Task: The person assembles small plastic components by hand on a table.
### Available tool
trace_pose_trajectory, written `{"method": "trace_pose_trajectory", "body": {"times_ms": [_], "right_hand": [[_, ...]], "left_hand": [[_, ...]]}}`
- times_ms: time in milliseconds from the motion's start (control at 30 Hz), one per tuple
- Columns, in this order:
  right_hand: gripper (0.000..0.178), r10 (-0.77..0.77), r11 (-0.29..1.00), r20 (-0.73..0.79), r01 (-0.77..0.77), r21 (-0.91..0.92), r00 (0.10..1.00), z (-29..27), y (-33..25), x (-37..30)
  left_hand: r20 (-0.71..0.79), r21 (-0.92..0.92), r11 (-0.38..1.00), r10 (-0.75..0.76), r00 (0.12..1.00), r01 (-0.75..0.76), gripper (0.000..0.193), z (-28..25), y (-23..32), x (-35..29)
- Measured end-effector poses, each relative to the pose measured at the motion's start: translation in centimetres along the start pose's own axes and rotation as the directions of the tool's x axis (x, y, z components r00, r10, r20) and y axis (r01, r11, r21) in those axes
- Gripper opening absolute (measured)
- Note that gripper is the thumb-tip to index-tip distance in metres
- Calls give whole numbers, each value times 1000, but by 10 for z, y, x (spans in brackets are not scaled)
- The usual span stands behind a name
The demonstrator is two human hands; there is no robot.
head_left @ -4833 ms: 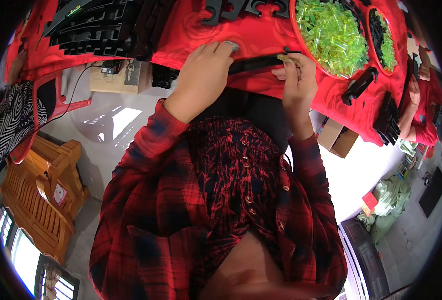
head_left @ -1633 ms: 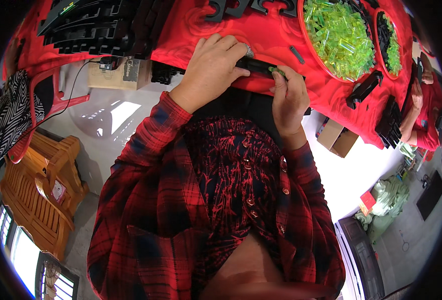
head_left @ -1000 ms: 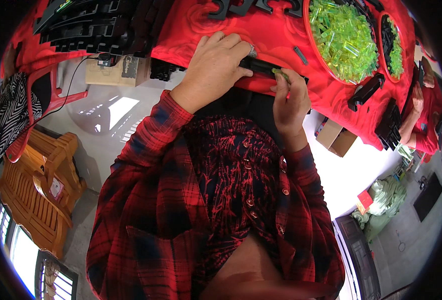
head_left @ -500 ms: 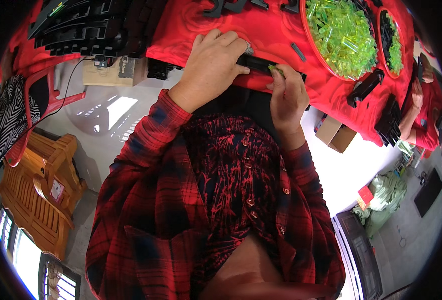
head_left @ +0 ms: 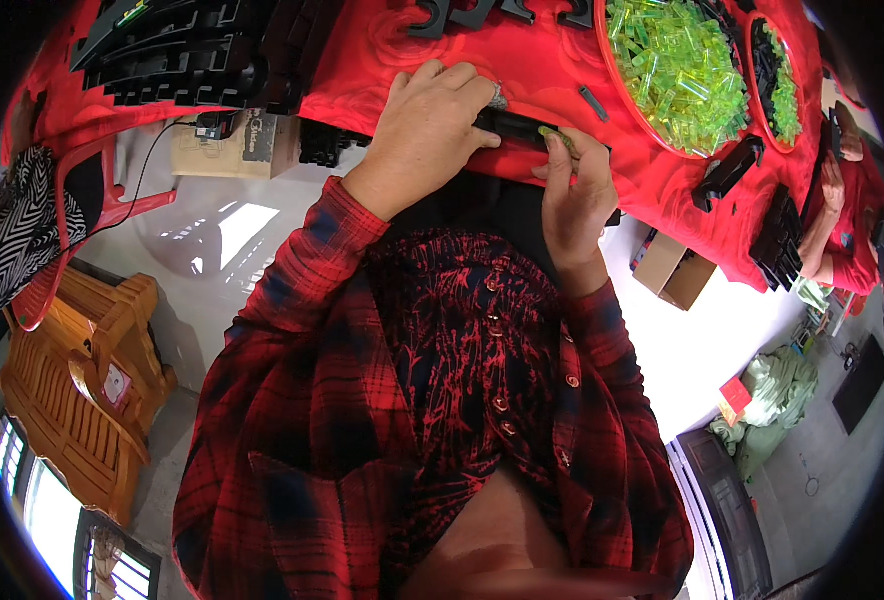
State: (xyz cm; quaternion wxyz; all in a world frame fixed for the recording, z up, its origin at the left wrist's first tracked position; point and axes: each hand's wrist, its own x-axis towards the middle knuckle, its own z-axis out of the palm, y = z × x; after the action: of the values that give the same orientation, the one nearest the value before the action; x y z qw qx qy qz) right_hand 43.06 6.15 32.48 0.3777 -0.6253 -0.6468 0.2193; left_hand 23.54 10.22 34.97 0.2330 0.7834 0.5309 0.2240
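Note:
At the table's near edge lies a long black plastic part (head_left: 514,127). My left hand (head_left: 430,125) is closed over its left end, with fingers on the far side and thumb on the near side. Between the thumb and forefinger of my right hand (head_left: 578,195) is a small translucent yellow-green plastic piece (head_left: 554,136). That piece sits at the black part's right portion; whether it is seated in the part I cannot tell. A small dark grey strip (head_left: 593,103) lies just beyond.
A red-rimmed tub (head_left: 614,85) of many yellow-green pieces stands at right, beside a smaller tub (head_left: 759,100). Black parts are stacked at far left (head_left: 197,60); another black part (head_left: 728,172) lies at right. A co-worker's arm (head_left: 824,225) shows at the far right.
The view has shifted slightly. My right fingers have moved a little on the yellow-green piece, and more of it shows. My left hand keeps its hold on the black part.

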Motion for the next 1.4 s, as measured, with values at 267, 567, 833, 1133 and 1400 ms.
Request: {"method": "trace_pose_trajectory", "body": {"times_ms": [267,567,833,1133,1400], "right_hand": [[15,-83,986,-42,76,-148,996,4,-1,-2],[19,-59,985,-47,51,-164,997,7,-3,-2],[23,-48,997,-119,40,-67,992,7,2,-6],[21,-89,994,-82,83,-74,993,5,1,-4],[20,-63,997,-69,59,-59,996,4,2,-5]], "left_hand": [[-47,-13,999,33,998,-33,36,0,-1,-1],[-31,-5,1000,18,999,-18,35,0,0,-1],[-53,-9,1000,27,998,-28,34,2,-1,-2],[-56,-24,999,30,998,-32,36,0,-2,-2],[-50,-15,1000,27,998,-27,35,1,-2,-2]]}}
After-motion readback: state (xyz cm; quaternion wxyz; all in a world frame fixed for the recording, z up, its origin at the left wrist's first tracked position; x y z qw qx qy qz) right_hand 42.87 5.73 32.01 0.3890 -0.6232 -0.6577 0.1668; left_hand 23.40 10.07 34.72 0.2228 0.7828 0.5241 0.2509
